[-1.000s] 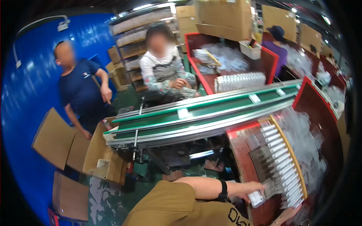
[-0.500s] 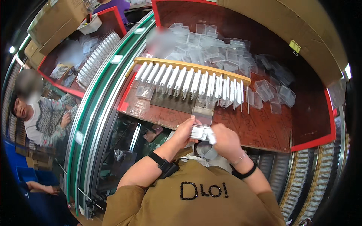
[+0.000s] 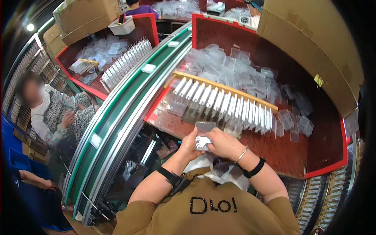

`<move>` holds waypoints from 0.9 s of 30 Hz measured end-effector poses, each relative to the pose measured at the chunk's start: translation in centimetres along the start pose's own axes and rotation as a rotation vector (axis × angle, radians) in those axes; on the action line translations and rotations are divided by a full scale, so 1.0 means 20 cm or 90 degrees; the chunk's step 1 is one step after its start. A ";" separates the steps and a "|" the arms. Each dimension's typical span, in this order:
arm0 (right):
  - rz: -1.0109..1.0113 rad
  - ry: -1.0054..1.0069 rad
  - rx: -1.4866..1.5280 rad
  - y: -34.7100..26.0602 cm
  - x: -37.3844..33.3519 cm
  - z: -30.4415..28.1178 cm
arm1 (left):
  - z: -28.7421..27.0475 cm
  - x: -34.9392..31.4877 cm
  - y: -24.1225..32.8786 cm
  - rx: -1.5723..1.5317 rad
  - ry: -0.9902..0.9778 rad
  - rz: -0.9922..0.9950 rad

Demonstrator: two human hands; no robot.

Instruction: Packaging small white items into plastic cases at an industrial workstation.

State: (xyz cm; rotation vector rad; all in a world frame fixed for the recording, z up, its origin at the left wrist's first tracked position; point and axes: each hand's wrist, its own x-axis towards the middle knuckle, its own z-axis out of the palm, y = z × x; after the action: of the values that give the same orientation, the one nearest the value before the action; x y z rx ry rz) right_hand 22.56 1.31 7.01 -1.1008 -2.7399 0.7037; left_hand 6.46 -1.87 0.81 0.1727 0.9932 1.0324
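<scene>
A small clear plastic box (image 3: pixel 206 126) is held low in front of my body, its lid raised on the far side. White pieces (image 3: pixel 201 142) lie inside it; their exact kind is too small to tell. My left hand (image 3: pixel 189 145) grips the box from the left, thumb along its edge. At the right edge, my right hand (image 3: pixel 224 145) is closed on the box, its fingertips partly hidden. Just beyond the hands, a wooden rack (image 3: pixel 225 91) holds a row of upright white cards (image 3: pixel 213 98) with thin bits hanging at their lower ends.
Clear plastic boxes (image 3: pixel 235 70) are heaped behind the rack. A lone clear box (image 3: pixel 176 108) lies by the rack's left end. To the left runs a green conveyor (image 3: pixel 129 94) carrying white packs. A co-worker (image 3: pixel 51 105) sits beyond it. Cardboard (image 3: pixel 309 51) walls the right side.
The whole view has shifted, with the bench appearing further right and lower. My right hand, blurred with a white piece before, now rests steady against the box, and the white pieces lie inside.
</scene>
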 end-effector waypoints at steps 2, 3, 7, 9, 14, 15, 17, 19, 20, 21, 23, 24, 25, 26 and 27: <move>-0.018 0.032 0.003 -0.02 0.02 -0.02 | -0.04 0.04 0.04 -0.017 -0.016 -0.012; -0.028 0.056 0.016 -0.03 0.01 -0.02 | -0.05 0.05 0.05 -0.021 -0.015 -0.011; -0.097 0.220 -0.097 -0.03 0.04 0.07 | -0.07 0.04 0.01 0.008 -0.018 0.037; -0.113 0.329 -0.060 0.02 0.01 0.17 | -0.06 0.04 -0.01 0.029 -0.010 0.049; 0.050 0.485 0.083 -0.01 0.00 0.30 | -0.12 0.02 -0.03 0.053 -0.037 0.084; 0.062 0.476 0.082 -0.01 0.03 0.30 | -0.14 -0.01 -0.02 0.066 -0.031 0.106; 0.352 0.349 1.097 -0.03 0.07 0.29 | -0.20 -0.07 0.00 0.059 -0.050 0.083; 0.244 0.280 1.131 0.05 0.08 0.33 | -0.23 -0.11 0.07 0.022 -0.090 0.036; 0.042 0.275 0.805 0.06 0.03 0.38 | -0.23 -0.13 0.08 0.027 -0.091 0.031; -0.143 0.252 0.468 0.03 0.03 0.38 | -0.23 -0.14 0.10 -0.028 -0.099 -0.006; -0.261 0.186 0.161 -0.04 0.03 0.34 | -0.27 -0.15 0.12 -0.079 -0.108 -0.038; -0.221 0.285 0.248 -0.09 0.03 0.36 | -0.30 -0.14 0.11 -0.044 -0.088 0.028; -0.180 0.382 0.336 -0.11 0.03 0.37 | -0.33 -0.14 0.12 -0.009 -0.069 0.095; -0.057 0.361 0.498 -0.11 0.04 0.38 | -0.36 -0.14 0.13 -0.041 -0.098 0.096; -0.061 0.360 0.499 -0.14 0.06 0.39 | -0.38 -0.11 0.12 -0.041 -0.096 0.100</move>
State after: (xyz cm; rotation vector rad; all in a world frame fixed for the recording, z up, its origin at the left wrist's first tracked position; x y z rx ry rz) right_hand 18.00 -2.59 1.27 -0.7992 -1.7707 1.1015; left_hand -1.11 -4.68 -0.90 0.2741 0.8176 1.1753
